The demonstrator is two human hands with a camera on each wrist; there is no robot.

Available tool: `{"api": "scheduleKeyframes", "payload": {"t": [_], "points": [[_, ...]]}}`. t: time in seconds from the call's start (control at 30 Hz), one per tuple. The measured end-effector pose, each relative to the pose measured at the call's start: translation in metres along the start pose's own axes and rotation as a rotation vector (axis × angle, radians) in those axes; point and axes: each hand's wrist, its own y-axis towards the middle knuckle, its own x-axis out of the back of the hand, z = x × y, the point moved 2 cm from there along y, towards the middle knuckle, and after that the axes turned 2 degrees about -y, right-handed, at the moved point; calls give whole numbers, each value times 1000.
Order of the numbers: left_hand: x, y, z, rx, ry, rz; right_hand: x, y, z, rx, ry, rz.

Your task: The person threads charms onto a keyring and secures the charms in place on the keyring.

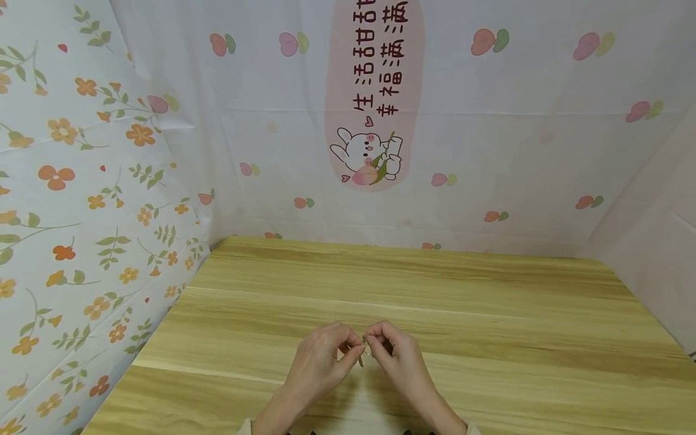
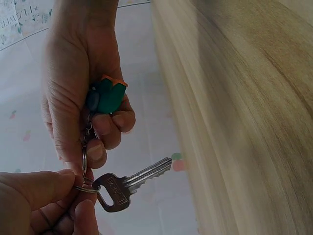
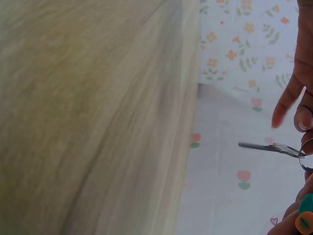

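Note:
Both hands meet low in the middle of the head view, above the wooden table. My left hand [image 1: 325, 359] pinches a metal key ring [image 2: 88, 189] between thumb and fingertips. A silver key [image 2: 149, 175] with a dark head hangs on that ring, its blade pointing away from the hands. My right hand [image 1: 401, 357] holds the keychain's chain end near the ring with its fingertips. Against its curled fingers lies a green and orange charm [image 2: 110, 98], joined to the ring by a short chain [image 2: 88, 129]. In the right wrist view the key [image 3: 264, 146] shows edge-on.
The wood-grain table [image 1: 489, 302] spreads around the hands. A white cloth with tulips and a rabbit print [image 1: 361, 151] hangs behind it. Flower-patterned cloth [image 1: 98, 241] covers the left side, and a pale cloth [image 1: 658, 241] the right.

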Motion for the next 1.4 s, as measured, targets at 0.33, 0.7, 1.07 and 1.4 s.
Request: {"api": "scheduleKeyframes", "payload": {"t": [0.33, 0.7, 1.07, 1.4], "points": [[0, 1, -2, 90, -26, 64, 0, -2, 2, 67, -76, -20], [-1, 1, -2, 14, -22, 49, 2, -1, -1, 31, -20, -10], [-1, 0, -2, 43, -24, 61, 2, -3, 0, 96, -51, -28], [-4, 0, 0, -24, -33, 49, -1, -5, -4, 92, -38, -26]]}}
